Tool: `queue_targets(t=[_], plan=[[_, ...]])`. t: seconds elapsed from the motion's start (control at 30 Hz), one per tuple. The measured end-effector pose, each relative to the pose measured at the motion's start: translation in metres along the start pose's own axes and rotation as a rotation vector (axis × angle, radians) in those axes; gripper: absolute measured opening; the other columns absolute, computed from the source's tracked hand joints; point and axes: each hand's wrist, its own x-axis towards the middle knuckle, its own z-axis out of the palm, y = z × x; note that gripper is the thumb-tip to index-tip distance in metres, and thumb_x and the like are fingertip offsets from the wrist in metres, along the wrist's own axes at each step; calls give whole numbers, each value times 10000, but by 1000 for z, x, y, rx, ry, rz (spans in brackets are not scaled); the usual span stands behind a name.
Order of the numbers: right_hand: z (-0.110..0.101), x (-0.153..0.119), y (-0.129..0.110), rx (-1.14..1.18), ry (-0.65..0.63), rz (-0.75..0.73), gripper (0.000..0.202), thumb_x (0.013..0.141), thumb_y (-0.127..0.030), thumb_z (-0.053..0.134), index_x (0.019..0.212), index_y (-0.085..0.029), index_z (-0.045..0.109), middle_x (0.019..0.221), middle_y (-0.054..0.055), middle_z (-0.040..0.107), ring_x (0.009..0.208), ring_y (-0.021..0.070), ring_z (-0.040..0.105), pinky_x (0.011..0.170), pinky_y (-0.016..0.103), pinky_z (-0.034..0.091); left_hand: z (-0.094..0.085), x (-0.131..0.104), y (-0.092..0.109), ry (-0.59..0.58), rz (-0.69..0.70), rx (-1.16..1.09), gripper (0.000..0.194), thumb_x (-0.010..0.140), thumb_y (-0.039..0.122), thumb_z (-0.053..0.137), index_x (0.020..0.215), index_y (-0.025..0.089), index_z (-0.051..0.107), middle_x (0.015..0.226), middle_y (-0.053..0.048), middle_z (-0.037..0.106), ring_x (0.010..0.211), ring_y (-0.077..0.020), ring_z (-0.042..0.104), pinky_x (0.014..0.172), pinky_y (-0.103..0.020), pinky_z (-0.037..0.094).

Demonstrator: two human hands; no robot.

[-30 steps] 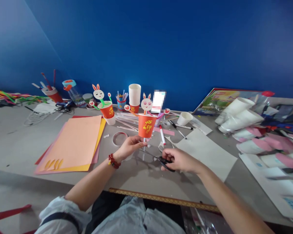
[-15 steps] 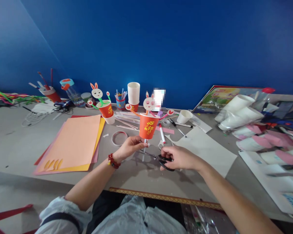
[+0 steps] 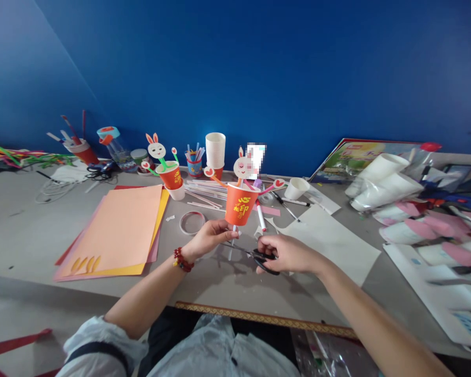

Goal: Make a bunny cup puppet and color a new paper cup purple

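Observation:
My left hand [image 3: 214, 236] pinches a white straw [image 3: 232, 243] just under an orange paper cup [image 3: 240, 205] with gold characters. A paper rabbit face [image 3: 242, 166] and two paws with red hearts rise on strips from this cup. Black-handled scissors [image 3: 264, 257] are in my right hand [image 3: 284, 254], their blades at the straw below my left fingers. Whether the blades touch the straw is too small to tell. Another rabbit cup [image 3: 171, 177] stands behind to the left.
Stacked coloured paper [image 3: 120, 228] lies at left, beside a tape roll [image 3: 192, 223]. Straws, a red-capped marker [image 3: 261, 215] and a cut white sheet [image 3: 332, 241] lie behind and right. Bagged white cups [image 3: 384, 180] and pink-and-white pieces are at far right.
The held orange cup has tilted and shifted slightly to the right, with its rabbit face and paws. The scissors and both hands have barely moved.

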Motion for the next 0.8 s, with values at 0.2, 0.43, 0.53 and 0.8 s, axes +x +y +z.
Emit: queue_targets(t=[0.2,0.43,0.53,0.8], plan=[[4,5,6,22,4,0,371,685,-450,812,728,-211,532,667,-33,585,595,125,484,521,226,327,1,1,1,5,4,10,368,728,485,820,768,131,731,769,-45,712,727,-152,612,718,-271,451],[7,11,10,7,13,-7,393,704,-489,796,705,-206,524,615,-45,544,561,115,462,507,225,297,0,2,1,14,-9,-1,368,721,489,827,790,136,750,794,-54,739,756,-157,634,761,-273,468],[5,13,8,13,19,-32,409,703,-486,801,687,-207,502,599,-52,528,552,110,455,501,221,287,-2,2,2,20,-13,10,369,740,492,813,807,134,755,797,-58,742,755,-155,637,766,-271,469],[2,21,15,17,-12,-49,351,722,-415,783,696,-207,503,593,-52,554,541,109,475,490,213,283,-5,4,0,32,9,32,370,736,492,814,806,133,757,818,-66,745,773,-169,645,766,-276,478]])
